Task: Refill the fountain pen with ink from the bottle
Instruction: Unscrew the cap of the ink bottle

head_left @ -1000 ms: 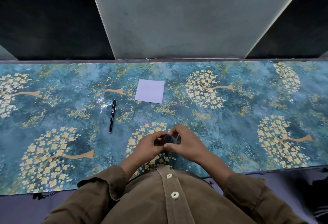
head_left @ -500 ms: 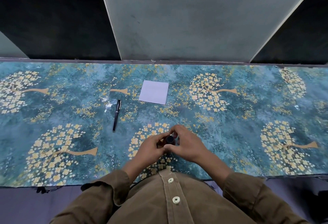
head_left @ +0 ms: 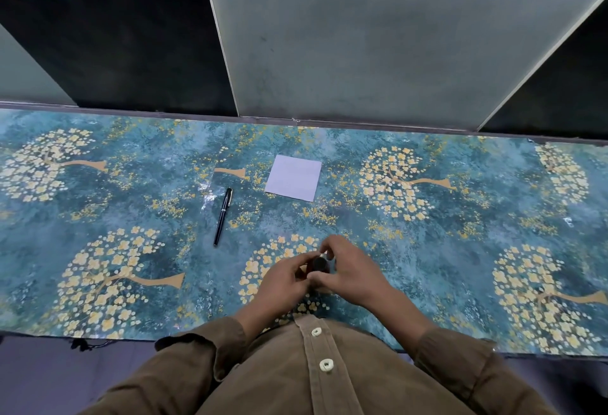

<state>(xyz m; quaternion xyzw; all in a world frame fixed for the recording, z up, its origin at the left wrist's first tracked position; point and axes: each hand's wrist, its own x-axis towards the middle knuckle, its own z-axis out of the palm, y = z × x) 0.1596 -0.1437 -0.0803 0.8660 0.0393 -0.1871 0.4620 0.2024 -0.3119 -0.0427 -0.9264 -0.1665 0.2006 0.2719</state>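
Observation:
A small ink bottle with a dark cap (head_left: pixel 319 264) stands on the table near its front edge, mostly hidden between my hands. My left hand (head_left: pixel 282 279) grips the bottle's body from the left. My right hand (head_left: pixel 350 272) curls its fingers and thumb round the dark cap from the right. A black fountain pen (head_left: pixel 222 216) with its cap on lies untouched on the table to the upper left of my hands, pointing away from me.
A square of white paper (head_left: pixel 293 177) lies beyond the pen and to its right. The table (head_left: pixel 460 233) wears a teal cloth with yellow flower trees. Grey and dark wall panels (head_left: pixel 362 36) rise right behind its far edge.
My hands have stayed on the bottle, and the right fingers have shifted slightly round the cap. The camera has tilted a little. The pen and the paper have not moved.

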